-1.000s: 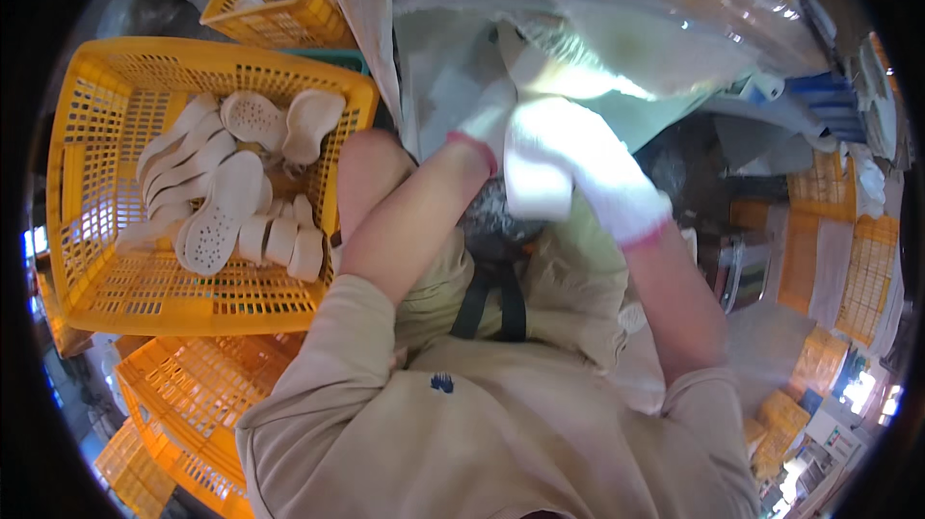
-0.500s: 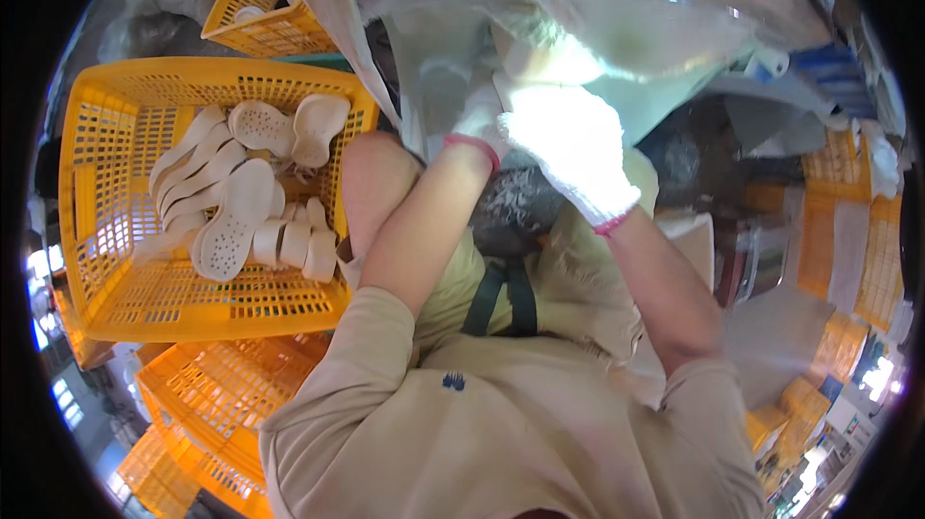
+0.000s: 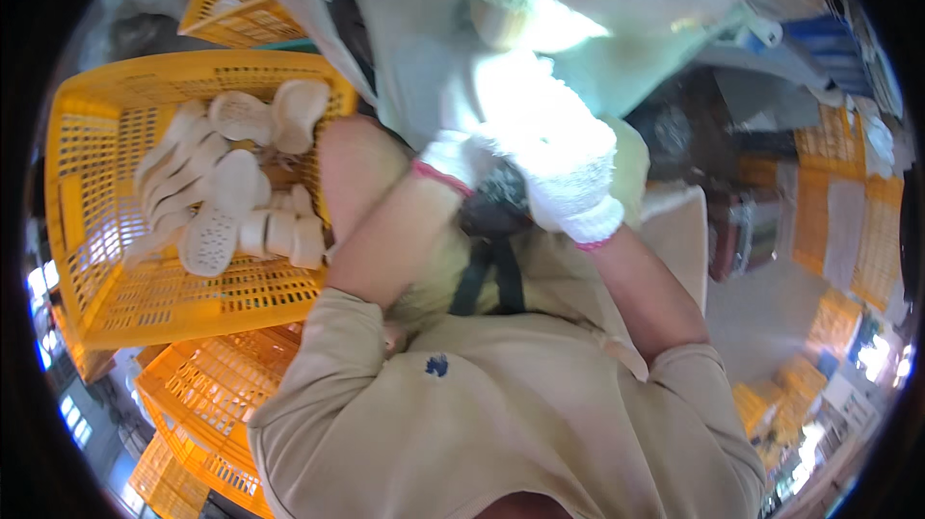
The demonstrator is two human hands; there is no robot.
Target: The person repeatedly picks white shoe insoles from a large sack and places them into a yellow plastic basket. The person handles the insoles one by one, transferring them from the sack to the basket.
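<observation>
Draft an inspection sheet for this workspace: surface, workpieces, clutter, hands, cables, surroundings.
Surface: pale sheeting beyond the hands, partly washed out by glare.
Workpieces: cream sole-shaped pieces, some perforated, in the large yellow crate at the person's left; anything in the hands is lost in glare.
Clutter: smaller yellow crate beyond the large one; orange crates on its near side.
Hands: left hand and right hand white-gloved, close together; finger positions unclear.
Cables: nothing seen.
Surroundings: grey floor and more crates at right; bright glare spots near the image rim.
</observation>
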